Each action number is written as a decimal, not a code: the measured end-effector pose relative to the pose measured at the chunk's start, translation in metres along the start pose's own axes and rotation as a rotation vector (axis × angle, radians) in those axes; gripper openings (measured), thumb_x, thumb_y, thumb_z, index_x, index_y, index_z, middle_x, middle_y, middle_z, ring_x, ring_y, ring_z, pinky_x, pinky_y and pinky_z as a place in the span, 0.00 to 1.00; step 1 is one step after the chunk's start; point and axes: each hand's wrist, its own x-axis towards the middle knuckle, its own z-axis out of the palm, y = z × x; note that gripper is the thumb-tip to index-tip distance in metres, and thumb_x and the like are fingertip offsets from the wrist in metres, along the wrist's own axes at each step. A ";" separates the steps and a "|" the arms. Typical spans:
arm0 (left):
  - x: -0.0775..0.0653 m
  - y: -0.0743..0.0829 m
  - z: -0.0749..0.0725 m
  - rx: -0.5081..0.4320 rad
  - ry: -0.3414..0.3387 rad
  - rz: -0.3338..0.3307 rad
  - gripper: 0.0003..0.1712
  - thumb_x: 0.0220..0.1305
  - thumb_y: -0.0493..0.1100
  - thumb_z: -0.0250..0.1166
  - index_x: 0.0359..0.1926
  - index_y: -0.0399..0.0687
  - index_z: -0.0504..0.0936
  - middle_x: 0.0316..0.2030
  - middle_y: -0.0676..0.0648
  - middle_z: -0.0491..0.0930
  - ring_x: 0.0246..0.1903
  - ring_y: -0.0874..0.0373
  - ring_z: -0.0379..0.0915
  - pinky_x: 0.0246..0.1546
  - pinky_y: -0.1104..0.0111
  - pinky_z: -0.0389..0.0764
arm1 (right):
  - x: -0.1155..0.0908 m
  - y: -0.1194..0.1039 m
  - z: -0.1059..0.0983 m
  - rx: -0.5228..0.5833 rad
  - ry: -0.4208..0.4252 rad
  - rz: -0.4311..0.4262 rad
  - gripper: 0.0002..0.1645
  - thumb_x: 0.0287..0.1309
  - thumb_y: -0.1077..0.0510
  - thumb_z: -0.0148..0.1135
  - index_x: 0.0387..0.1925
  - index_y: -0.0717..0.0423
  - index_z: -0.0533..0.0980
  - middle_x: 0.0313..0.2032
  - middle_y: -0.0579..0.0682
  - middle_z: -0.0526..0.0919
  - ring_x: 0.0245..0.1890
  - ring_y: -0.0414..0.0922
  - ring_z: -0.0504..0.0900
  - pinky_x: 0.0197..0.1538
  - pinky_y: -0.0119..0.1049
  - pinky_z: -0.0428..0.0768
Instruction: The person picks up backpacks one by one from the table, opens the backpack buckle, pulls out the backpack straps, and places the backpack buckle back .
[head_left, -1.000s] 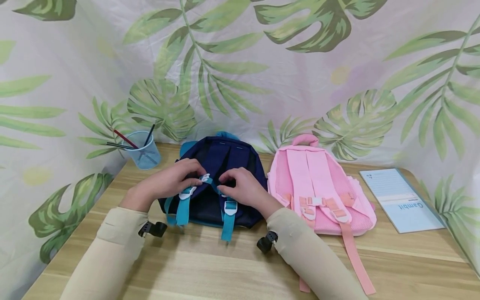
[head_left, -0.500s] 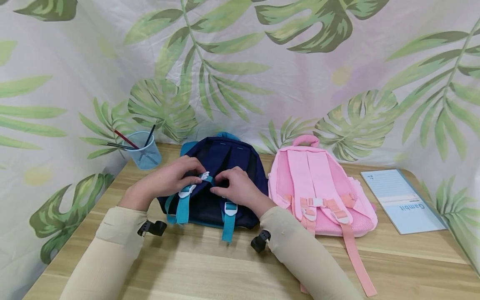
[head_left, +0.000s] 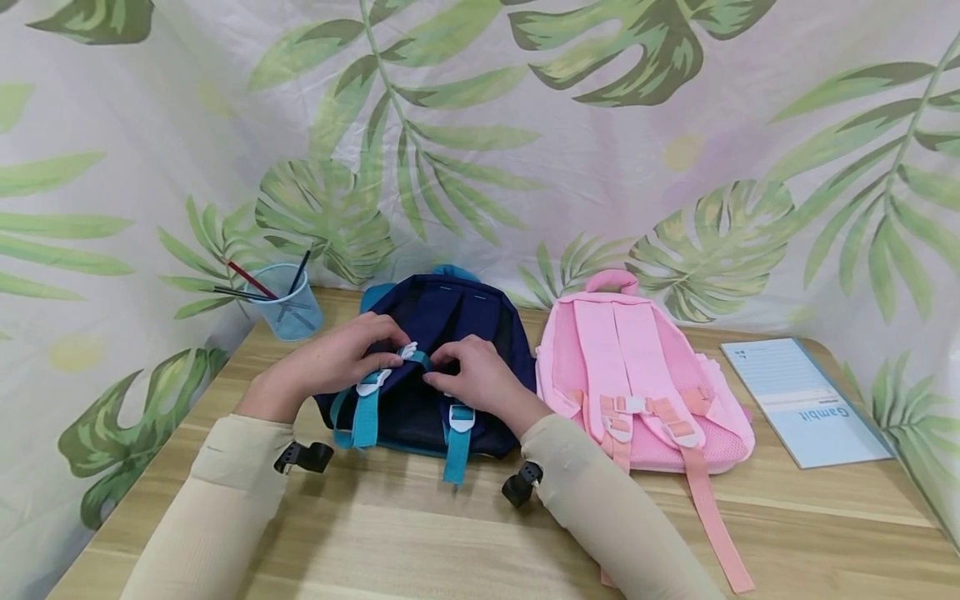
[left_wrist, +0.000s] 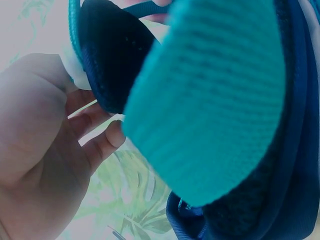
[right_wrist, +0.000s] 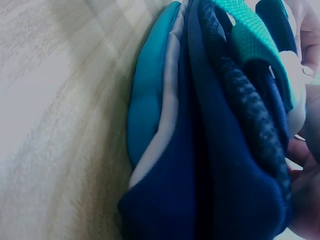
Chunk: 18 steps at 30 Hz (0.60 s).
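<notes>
A navy backpack [head_left: 491,333] with teal trim lies with its shoulder straps facing up. Over its middle, my left hand [head_left: 356,346] pinches a white buckle [head_left: 408,350] on the teal chest strap [head_left: 417,358]. From the other side my right hand [head_left: 480,373] pinches that strap, thumb and forefinger close to the buckle. Below the hands hang two teal strap ends with white adjusters [head_left: 461,415]. A wide teal strap [left_wrist: 215,110] covers much of the left wrist view. In the right wrist view the backpack's side [right_wrist: 225,150] hides most of the fingers.
A pink backpack [head_left: 558,333] lies right beside the navy one, its peach strap [head_left: 712,517] trailing toward the front. Farther right is a light blue notebook [head_left: 806,408]. At the back left stands a blue mesh cup [head_left: 292,312] with pencils. A leaf-print curtain [head_left: 465,167] closes off the back.
My right hand has moved left, closer to my left hand, and the strap between them now shows shorter. My left hand has stayed nearly still at the buckle.
</notes>
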 end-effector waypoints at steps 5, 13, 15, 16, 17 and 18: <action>-0.001 0.000 0.000 -0.003 0.007 0.003 0.09 0.76 0.38 0.69 0.53 0.48 0.86 0.50 0.50 0.85 0.54 0.50 0.77 0.57 0.49 0.80 | -0.003 0.002 -0.003 0.044 0.038 -0.005 0.16 0.72 0.50 0.71 0.53 0.54 0.88 0.49 0.50 0.91 0.52 0.48 0.82 0.59 0.44 0.81; -0.003 0.000 0.000 -0.005 0.019 -0.008 0.10 0.75 0.38 0.70 0.54 0.47 0.86 0.49 0.50 0.86 0.52 0.50 0.77 0.55 0.50 0.80 | -0.007 0.002 -0.005 0.138 0.122 -0.029 0.16 0.71 0.51 0.72 0.54 0.54 0.87 0.50 0.50 0.92 0.52 0.48 0.86 0.60 0.46 0.84; -0.003 -0.001 0.000 -0.008 0.022 -0.010 0.10 0.74 0.38 0.70 0.54 0.47 0.87 0.49 0.50 0.86 0.52 0.50 0.77 0.54 0.50 0.80 | -0.008 0.001 -0.005 0.172 0.143 -0.033 0.16 0.71 0.51 0.72 0.54 0.54 0.87 0.50 0.50 0.92 0.52 0.48 0.87 0.60 0.46 0.85; -0.003 -0.001 0.000 -0.011 0.023 -0.010 0.10 0.74 0.38 0.70 0.53 0.47 0.87 0.48 0.50 0.86 0.51 0.50 0.77 0.54 0.49 0.80 | -0.008 0.001 -0.006 0.192 0.151 -0.034 0.15 0.71 0.51 0.72 0.54 0.54 0.87 0.50 0.50 0.92 0.52 0.48 0.87 0.60 0.45 0.85; -0.002 -0.001 0.000 -0.013 0.024 -0.010 0.10 0.74 0.38 0.71 0.53 0.48 0.87 0.48 0.50 0.86 0.51 0.50 0.77 0.54 0.49 0.80 | -0.008 0.000 -0.006 0.210 0.157 -0.034 0.15 0.71 0.51 0.72 0.53 0.54 0.87 0.50 0.50 0.91 0.53 0.48 0.88 0.61 0.45 0.86; -0.002 -0.001 0.000 -0.016 0.024 -0.013 0.10 0.73 0.38 0.71 0.53 0.48 0.87 0.48 0.50 0.86 0.51 0.50 0.77 0.54 0.49 0.80 | -0.008 -0.001 -0.007 0.229 0.160 -0.032 0.15 0.71 0.52 0.72 0.53 0.54 0.86 0.50 0.51 0.91 0.53 0.48 0.88 0.61 0.45 0.86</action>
